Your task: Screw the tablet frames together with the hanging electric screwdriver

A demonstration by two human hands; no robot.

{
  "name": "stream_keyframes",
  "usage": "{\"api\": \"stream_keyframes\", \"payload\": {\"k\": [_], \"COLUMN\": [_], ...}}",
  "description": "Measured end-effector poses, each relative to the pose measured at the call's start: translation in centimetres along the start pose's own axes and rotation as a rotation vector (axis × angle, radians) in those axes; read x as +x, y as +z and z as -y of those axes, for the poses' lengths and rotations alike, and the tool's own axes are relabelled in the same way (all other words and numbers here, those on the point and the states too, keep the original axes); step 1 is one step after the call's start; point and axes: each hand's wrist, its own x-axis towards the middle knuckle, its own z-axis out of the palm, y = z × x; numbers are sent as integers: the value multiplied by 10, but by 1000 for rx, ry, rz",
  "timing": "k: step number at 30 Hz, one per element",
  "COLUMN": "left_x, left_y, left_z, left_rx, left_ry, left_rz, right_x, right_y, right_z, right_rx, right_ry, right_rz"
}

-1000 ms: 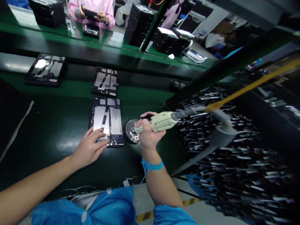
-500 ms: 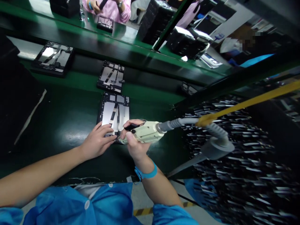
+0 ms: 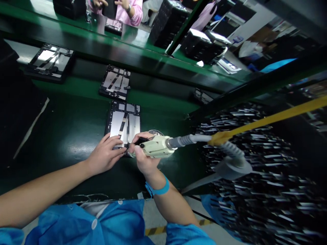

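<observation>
A black-framed device panel [image 3: 134,122] with silver plates and a dark flex strip lies on the green bench in front of me. My left hand [image 3: 106,153] rests on its lower left part, fingers apart and fingertips near the bottom edge. Wrapped round a pale green power screwdriver [image 3: 158,147] is my right hand [image 3: 144,156]. The tool's tip meets the panel's lower edge beside my left fingertips; the exact contact point is hidden. A round metal dish [image 3: 155,132] shows partly behind the tool.
Two similar panels [image 3: 116,81] [image 3: 51,63] sit farther back on a dark strip. A large pile of dark parts [image 3: 255,163] fills the right side. A yellow strap [image 3: 276,114] holds the tool's cable. Across the bench, a person in pink [image 3: 134,13] handles a dark panel.
The two panels on the dark strip have shifted left. My right hand and the screwdriver have moved slightly left. The person opposite has raised a dark panel.
</observation>
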Motion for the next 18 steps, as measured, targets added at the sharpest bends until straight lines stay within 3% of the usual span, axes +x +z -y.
{"api": "stream_keyframes", "payload": {"k": [12, 15, 18], "left_x": [0, -1, -1], "left_y": [1, 2, 2], "left_z": [1, 2, 2], "left_rx": [9, 11, 13], "left_ry": [8, 5, 8], "left_rz": [-10, -13, -11], "right_x": [3, 14, 29], "right_y": [2, -14, -38], "right_z": [6, 12, 11], "right_rx": [25, 41, -27], "right_ry": [4, -61, -123], "right_rz": [10, -97, -311]}}
